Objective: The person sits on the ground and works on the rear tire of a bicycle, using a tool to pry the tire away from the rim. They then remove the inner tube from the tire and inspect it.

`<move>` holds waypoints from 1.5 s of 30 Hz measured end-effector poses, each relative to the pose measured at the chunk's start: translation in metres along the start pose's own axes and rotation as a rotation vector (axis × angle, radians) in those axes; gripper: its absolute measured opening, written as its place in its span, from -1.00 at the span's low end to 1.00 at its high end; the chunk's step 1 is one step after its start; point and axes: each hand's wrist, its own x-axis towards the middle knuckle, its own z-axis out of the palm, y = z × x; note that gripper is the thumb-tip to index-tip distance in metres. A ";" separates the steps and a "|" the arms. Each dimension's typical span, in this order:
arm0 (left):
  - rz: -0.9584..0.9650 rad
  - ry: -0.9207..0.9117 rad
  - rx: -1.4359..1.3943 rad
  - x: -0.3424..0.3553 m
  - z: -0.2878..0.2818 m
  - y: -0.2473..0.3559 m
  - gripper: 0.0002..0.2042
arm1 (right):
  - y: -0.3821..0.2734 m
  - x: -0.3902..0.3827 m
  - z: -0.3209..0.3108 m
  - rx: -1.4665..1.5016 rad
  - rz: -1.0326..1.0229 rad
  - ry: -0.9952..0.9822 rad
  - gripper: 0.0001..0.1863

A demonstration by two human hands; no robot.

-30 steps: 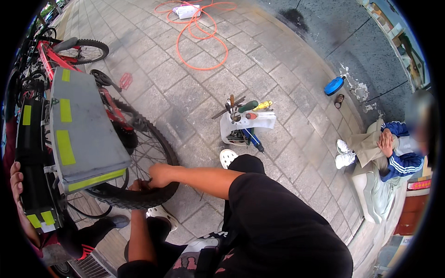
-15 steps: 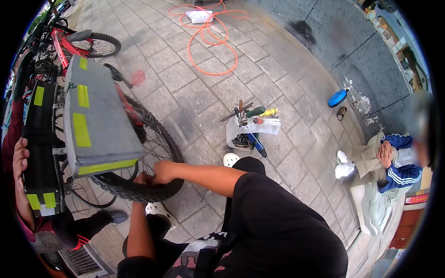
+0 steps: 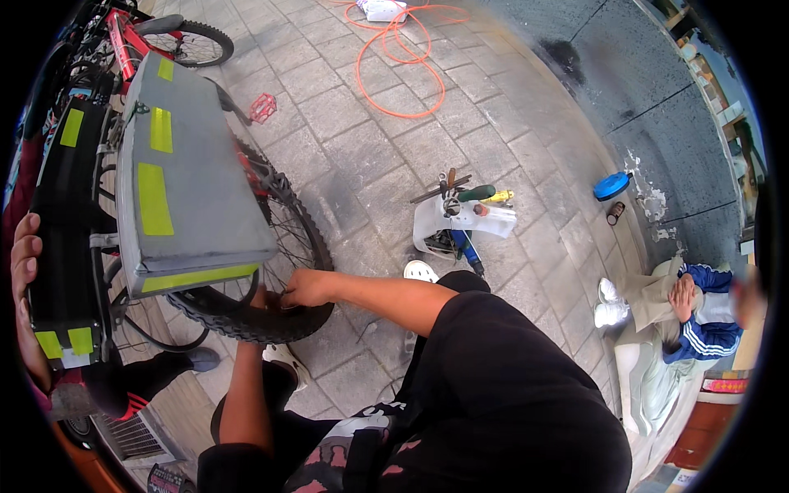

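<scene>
My right hand (image 3: pixel 304 287) is at the inner side of the bicycle's knobby wheel (image 3: pixel 246 324), fingers curled on something too small to make out. My left hand (image 3: pixel 261 300) reaches up from below the tyre beside it, its fingers mostly hidden behind the rim and my right hand. Over the wheel sits a grey pannier box (image 3: pixel 205 205) with yellow reflective strips, next to a black rack part (image 3: pixel 62 230). Another person's hand (image 3: pixel 29 255) grips that black part at the left edge. Red frame parts (image 3: pixel 255 168) show behind the box.
A white container of tools (image 3: pixel 460 222) stands on the paving. Beyond lie an orange hose (image 3: pixel 403 107), a red pedal (image 3: pixel 263 107), a blue round object (image 3: pixel 611 186) and a small can (image 3: pixel 615 212). A seated person (image 3: pixel 699 320) is at right; more bicycles (image 3: pixel 123 49) stand upper left.
The view has shifted a little, so the scene sits differently in frame. My hands stay at the wheel, my left fingers now more hidden. The other person's hand still holds the black part.
</scene>
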 end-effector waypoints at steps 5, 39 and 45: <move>-0.117 0.059 -0.125 0.000 0.007 0.005 -0.59 | -0.001 -0.002 -0.005 0.157 0.096 -0.046 -0.69; -0.437 -0.012 -0.775 0.011 0.008 -0.018 -0.51 | -0.046 -0.002 -0.028 0.146 0.216 0.127 -0.68; -0.362 -0.035 -0.909 -0.007 0.019 -0.026 -0.61 | -0.020 0.007 -0.014 0.234 0.206 0.022 -0.71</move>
